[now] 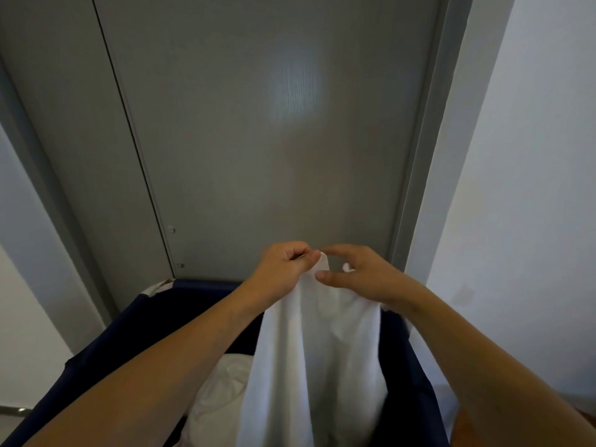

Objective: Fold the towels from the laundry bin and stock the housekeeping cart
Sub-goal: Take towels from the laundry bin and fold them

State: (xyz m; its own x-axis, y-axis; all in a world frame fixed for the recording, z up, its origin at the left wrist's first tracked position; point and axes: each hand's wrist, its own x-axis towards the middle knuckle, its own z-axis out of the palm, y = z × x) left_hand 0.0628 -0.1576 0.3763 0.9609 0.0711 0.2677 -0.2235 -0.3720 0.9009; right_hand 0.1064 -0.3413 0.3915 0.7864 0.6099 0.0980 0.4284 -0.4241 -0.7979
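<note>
Holding a white towel up over the dark blue laundry bin, with the top edge raised to chest height in front of a grey door. Left hand pinching the towel's upper corner between thumb and curled fingers; right hand just beside it, fingers loosely spread and only touching the cloth near the edge (probably feeling along for the next corner). Hanging straight down from the pinch, so likely lifted clear to let it fall flat before folding. More white linen heaped inside the bin below. No brand, label or readable writing anywhere.
</note>
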